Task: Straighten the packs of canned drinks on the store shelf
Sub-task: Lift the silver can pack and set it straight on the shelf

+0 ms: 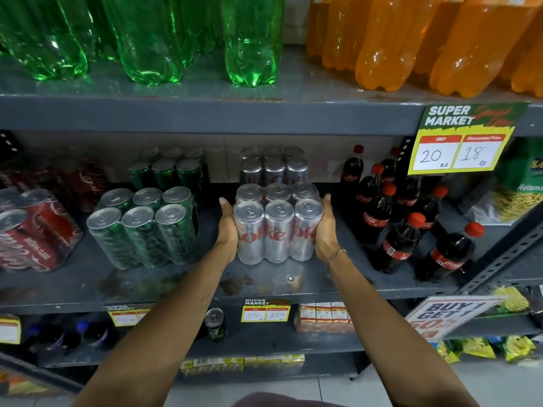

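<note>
A shrink-wrapped pack of silver Diet Coke cans (pixel 277 230) stands upright on the grey middle shelf (pixel 176 286), facing front. My left hand (pixel 227 227) presses flat against its left side and my right hand (pixel 326 227) against its right side, so the pack is gripped between them. Behind it stands a second silver pack (pixel 274 167). To the left sits a green can pack (pixel 144 227), turned slightly, with another green pack (pixel 170 168) behind it. At the far left a red Coca-Cola Zero Sugar pack (pixel 35 230) lies tilted.
Small cola bottles (pixel 402 218) with red caps crowd the shelf right of the silver pack. Big green bottles (pixel 147 39) and orange bottles (pixel 411 39) fill the shelf above. A price sign (pixel 461 142) hangs at the right. A lone can (pixel 215 324) and cartons stand on the lower shelf.
</note>
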A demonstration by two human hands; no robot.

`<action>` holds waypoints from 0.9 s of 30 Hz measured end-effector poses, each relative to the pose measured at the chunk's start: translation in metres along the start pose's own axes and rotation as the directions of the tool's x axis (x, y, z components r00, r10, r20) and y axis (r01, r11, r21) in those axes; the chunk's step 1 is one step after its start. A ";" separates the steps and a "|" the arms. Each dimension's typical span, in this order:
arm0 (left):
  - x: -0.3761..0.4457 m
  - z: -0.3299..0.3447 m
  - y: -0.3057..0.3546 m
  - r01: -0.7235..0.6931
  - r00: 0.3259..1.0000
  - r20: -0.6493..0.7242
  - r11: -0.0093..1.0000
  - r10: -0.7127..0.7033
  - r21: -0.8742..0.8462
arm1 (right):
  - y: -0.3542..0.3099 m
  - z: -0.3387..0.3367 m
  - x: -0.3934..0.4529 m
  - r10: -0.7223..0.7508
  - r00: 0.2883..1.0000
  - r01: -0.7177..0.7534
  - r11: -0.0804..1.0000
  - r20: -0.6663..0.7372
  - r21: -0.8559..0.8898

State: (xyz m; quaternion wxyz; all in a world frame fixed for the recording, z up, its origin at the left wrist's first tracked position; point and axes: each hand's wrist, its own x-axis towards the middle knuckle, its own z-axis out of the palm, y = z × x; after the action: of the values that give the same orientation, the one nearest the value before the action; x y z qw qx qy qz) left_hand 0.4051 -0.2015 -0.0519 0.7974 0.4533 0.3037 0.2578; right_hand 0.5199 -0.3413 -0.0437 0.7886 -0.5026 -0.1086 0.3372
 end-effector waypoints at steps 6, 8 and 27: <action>-0.008 -0.004 -0.011 -0.078 0.994 0.076 0.995 0.082 -0.056 | 0.004 -0.010 -0.003 0.030 1.000 -0.030 0.997 -0.008 -0.076; -0.011 -0.004 -0.014 -0.109 0.991 0.076 0.994 0.110 -0.023 | 0.008 -0.011 -0.006 0.025 0.997 -0.034 0.989 -0.068 -0.144; -0.077 -0.009 -0.030 -0.108 0.994 0.008 0.992 0.108 0.061 | 0.024 -0.024 -0.068 -0.035 0.994 0.016 0.983 -0.102 -0.183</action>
State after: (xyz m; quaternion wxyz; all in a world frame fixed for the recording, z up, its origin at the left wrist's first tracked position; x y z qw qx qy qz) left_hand 0.3499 -0.2632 -0.0630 0.7685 0.4941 0.2847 0.2900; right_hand 0.4712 -0.3958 -0.0640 0.7484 -0.5879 -0.1039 0.2889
